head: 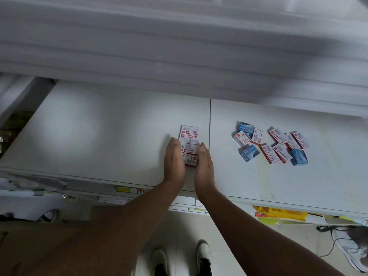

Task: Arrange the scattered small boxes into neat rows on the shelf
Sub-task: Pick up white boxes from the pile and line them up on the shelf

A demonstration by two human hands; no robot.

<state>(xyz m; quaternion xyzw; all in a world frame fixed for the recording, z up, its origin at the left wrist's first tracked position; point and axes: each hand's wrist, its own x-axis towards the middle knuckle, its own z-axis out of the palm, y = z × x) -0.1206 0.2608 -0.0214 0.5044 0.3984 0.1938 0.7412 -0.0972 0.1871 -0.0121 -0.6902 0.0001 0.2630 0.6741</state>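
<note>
- Flat and straight-fingered, the left hand (174, 158) and right hand (203, 163) press in on a column of red-and-white small cardboard boxes (188, 144), likely squaring it.
- Right, on the white shelf (99, 126), scattered red-and-white and blue boxes (272, 145) wait.

- A short column of four red-and-white boxes (188, 145) is set flat on the white shelf (99, 126), just left of its seam.
- Scattered red-and-white and blue boxes (272, 145) are strewn at mixed angles right of the seam, several touching or overlapping.
</note>
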